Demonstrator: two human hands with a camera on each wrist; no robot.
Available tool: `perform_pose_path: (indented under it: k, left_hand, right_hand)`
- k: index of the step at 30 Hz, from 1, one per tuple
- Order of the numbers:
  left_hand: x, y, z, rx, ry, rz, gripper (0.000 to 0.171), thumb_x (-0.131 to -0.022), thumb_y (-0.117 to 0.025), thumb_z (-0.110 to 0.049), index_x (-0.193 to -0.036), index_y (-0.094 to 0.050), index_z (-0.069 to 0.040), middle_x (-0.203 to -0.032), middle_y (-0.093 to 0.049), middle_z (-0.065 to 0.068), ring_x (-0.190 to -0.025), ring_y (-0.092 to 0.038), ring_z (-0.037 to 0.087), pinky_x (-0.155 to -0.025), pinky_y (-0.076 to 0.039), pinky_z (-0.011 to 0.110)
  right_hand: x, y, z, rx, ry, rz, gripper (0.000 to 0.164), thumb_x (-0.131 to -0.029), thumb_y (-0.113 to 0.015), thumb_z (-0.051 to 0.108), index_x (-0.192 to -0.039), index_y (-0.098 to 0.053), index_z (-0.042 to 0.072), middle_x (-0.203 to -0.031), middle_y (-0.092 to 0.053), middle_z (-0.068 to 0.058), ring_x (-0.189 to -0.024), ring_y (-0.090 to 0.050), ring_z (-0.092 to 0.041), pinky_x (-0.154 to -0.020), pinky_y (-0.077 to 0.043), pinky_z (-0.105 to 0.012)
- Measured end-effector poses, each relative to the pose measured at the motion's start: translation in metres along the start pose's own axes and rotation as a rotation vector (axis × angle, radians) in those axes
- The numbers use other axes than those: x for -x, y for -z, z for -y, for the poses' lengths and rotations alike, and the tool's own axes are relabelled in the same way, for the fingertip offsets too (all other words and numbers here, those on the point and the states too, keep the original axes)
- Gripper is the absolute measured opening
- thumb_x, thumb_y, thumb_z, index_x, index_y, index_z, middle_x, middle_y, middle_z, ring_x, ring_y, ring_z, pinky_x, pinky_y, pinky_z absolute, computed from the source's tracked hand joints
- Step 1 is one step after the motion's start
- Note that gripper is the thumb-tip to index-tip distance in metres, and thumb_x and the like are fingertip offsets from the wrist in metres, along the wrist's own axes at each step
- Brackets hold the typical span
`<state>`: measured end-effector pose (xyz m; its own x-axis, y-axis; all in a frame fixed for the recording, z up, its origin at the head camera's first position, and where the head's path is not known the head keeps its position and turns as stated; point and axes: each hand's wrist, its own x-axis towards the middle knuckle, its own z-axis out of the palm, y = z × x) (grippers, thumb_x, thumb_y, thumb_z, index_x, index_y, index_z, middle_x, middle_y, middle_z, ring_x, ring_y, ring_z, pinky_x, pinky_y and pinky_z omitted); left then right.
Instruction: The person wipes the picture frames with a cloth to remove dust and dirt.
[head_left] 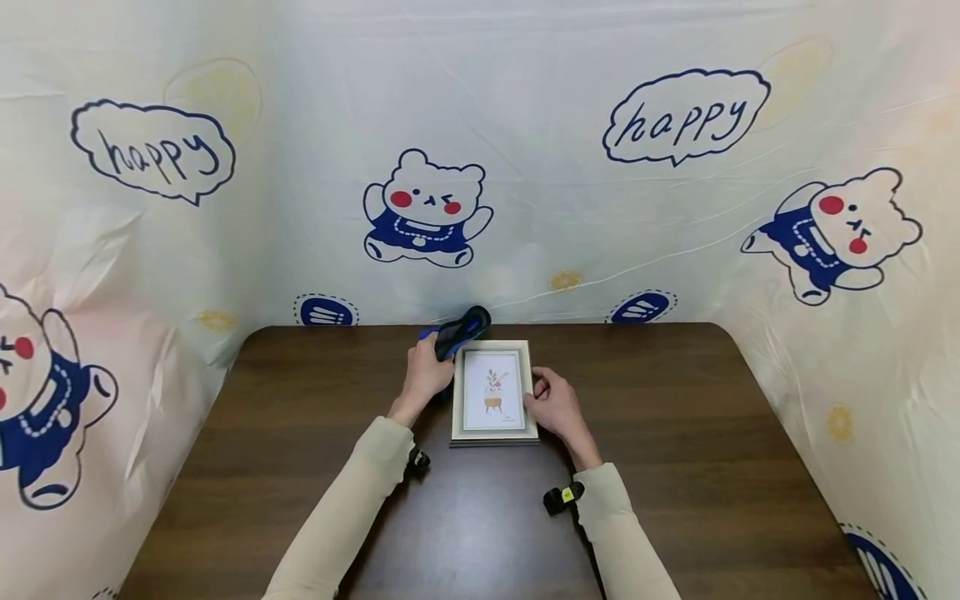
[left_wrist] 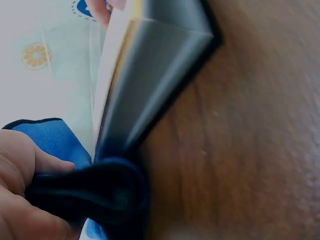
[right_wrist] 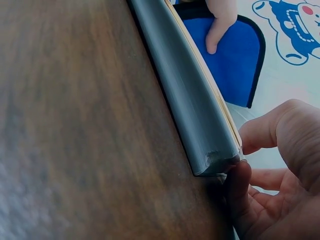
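A picture frame (head_left: 492,392) with a pale border and a small print of a potted plant lies face up on the table. My left hand (head_left: 426,371) grips a folded blue cloth with black edging (head_left: 462,332) at the frame's far left corner. In the left wrist view the cloth (left_wrist: 47,142) bends into a dark fold against the frame's grey side (left_wrist: 150,75). At the right edge, my right hand (head_left: 557,404) holds the frame. The right wrist view shows its thumb and fingers (right_wrist: 290,135) pinching the frame near a corner.
The dark brown wooden table (head_left: 690,450) has rounded far corners. A pale curtain (head_left: 540,208) printed with bears and "happy" bubbles surrounds it on the far side and both flanks. Black cameras (head_left: 562,497) are strapped at both wrists.
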<state>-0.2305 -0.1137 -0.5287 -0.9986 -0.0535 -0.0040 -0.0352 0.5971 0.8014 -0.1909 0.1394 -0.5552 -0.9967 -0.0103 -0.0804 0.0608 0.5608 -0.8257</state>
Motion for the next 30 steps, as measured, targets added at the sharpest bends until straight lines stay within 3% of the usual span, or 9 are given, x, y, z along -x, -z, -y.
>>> perform_pose_path:
  k: [7,13,20,30]
  left_hand:
    - [0.001,-0.003,0.004,-0.036,-0.030,0.050,0.053,-0.093,-0.061,0.003,-0.146,-0.056,0.000,-0.129,-0.068,0.027,-0.094,-0.063,0.035,-0.076,-0.050,0.041]
    - [0.002,-0.002,0.003,-0.091,-0.028,0.068,0.057,-0.091,-0.061,0.002,-0.147,-0.054,-0.002,-0.130,-0.067,0.026,-0.108,-0.063,0.039,-0.089,-0.052,0.052]
    - [0.010,0.002,-0.005,-0.139,-0.051,0.145,0.077,-0.090,-0.061,0.008,-0.162,-0.042,-0.008,-0.155,-0.054,0.025,-0.139,-0.053,0.044,-0.112,-0.048,0.056]
    - [0.020,0.005,-0.003,-0.243,-0.054,0.208,0.082,-0.088,-0.062,0.012,-0.164,-0.040,-0.010,-0.161,-0.050,0.021,-0.139,-0.054,0.037,-0.105,-0.053,0.050]
  right_hand:
    - [-0.002,0.000,-0.001,-0.001,-0.008,0.003,0.050,-0.092,-0.074,0.009,-0.140,-0.063,0.001,-0.093,-0.060,-0.009,-0.077,-0.055,-0.018,-0.069,-0.044,-0.030]
    - [-0.003,0.002,-0.002,-0.005,-0.007,0.006,0.050,-0.092,-0.074,0.010,-0.140,-0.062,0.000,-0.094,-0.059,-0.009,-0.078,-0.054,-0.019,-0.069,-0.043,-0.029]
    - [-0.005,0.003,0.000,0.002,-0.008,-0.009,0.050,-0.093,-0.074,0.010,-0.140,-0.063,0.002,-0.093,-0.058,-0.008,-0.078,-0.054,-0.019,-0.070,-0.042,-0.030]
    - [-0.002,0.000,0.001,-0.014,0.007,-0.008,0.047,-0.093,-0.072,0.007,-0.139,-0.063,0.000,-0.092,-0.058,-0.009,-0.077,-0.053,-0.017,-0.071,-0.042,-0.030]
